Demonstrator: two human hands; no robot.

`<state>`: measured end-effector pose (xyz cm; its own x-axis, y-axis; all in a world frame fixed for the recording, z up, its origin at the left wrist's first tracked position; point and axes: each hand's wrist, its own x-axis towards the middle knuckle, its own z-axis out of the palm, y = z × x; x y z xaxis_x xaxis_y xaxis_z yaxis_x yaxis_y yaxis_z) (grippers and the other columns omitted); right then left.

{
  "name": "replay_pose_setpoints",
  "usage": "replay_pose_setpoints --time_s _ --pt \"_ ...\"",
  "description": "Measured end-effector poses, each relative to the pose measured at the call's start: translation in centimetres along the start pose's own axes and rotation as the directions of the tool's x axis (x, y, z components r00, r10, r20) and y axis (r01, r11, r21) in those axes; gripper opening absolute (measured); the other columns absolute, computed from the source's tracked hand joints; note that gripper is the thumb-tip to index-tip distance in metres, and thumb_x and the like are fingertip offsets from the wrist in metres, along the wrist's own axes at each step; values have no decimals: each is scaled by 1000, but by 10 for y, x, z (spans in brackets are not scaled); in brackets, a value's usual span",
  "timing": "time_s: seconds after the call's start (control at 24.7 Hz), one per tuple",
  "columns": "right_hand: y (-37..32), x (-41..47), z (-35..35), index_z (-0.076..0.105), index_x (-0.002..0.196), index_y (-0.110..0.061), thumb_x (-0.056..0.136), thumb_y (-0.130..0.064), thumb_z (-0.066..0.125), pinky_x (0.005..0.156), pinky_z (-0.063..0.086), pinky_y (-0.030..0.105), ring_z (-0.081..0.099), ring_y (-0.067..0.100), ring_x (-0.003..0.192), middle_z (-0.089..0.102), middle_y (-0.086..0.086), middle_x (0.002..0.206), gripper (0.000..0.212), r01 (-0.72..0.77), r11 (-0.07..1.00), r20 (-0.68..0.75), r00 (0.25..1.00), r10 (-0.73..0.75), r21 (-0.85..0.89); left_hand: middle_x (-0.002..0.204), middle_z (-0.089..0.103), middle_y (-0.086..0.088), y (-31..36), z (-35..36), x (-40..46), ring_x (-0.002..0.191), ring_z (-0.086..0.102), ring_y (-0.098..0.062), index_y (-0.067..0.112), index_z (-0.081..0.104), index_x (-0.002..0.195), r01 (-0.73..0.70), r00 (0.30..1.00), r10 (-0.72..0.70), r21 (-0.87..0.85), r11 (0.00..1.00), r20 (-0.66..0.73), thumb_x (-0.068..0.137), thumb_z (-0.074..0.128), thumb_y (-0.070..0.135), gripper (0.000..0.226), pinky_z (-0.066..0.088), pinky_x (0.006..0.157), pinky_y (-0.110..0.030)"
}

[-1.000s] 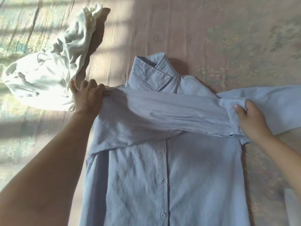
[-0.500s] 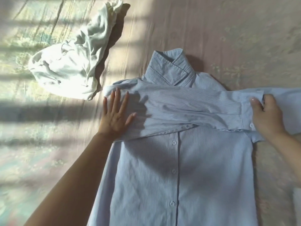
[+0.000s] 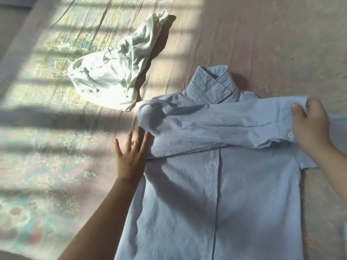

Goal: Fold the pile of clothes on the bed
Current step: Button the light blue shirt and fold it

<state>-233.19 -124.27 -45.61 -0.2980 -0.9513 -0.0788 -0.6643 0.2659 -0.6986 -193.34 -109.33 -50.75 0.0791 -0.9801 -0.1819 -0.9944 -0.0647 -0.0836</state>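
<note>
A light blue striped button-up shirt (image 3: 221, 194) lies front up on the bed, collar pointing away from me. One sleeve (image 3: 216, 126) is folded straight across the chest. My left hand (image 3: 131, 154) lies flat with fingers spread at the shirt's left edge, by the fold of that sleeve. My right hand (image 3: 311, 124) pinches the sleeve's cuff at the shirt's right side, thumb on top. A crumpled white garment (image 3: 112, 72) lies apart at the upper left.
The bed is covered with a pink floral sheet (image 3: 56, 166), striped by sunlight and shadow on the left. The shirt's other sleeve runs out of frame at the right edge behind my right hand.
My left hand let go of the sleeve fold, flattened on the shirt, then slid left to its edge. My right hand kept holding the cuff. The view shifted left.
</note>
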Motion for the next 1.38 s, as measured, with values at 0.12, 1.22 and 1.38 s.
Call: replay_pose_setpoints --time_s 0.12,1.22,1.38 --pt "21 0 9 48 111 2 98 -23 47 76 35 36 53 40 102 56 27 109 28 -105 965 78 989 127 -239 159 -8 -8 4 7 8 147 -2 -24 24 -2 151 111 982 -90 -124 986 168 92 38 10 73 4 115 -54" --pt "46 2 -9 43 95 -27 95 -39 46 55 32 29 41 8 59 47 -7 75 12 -58 998 -57 997 55 -37 156 6 -10 33 0 98 144 9 -38 21 17 150 -307 938 260 -201 930 -230 94 23 57 66 4 107 -68" --pt "60 4 -32 47 80 -35 84 -54 46 41 40 14 50 -3 49 55 -12 62 20 -143 987 -88 987 137 -77 153 20 -20 12 16 72 141 19 -42 13 22 147 -579 809 574 -4 815 -126 85 31 71 86 15 105 -71"
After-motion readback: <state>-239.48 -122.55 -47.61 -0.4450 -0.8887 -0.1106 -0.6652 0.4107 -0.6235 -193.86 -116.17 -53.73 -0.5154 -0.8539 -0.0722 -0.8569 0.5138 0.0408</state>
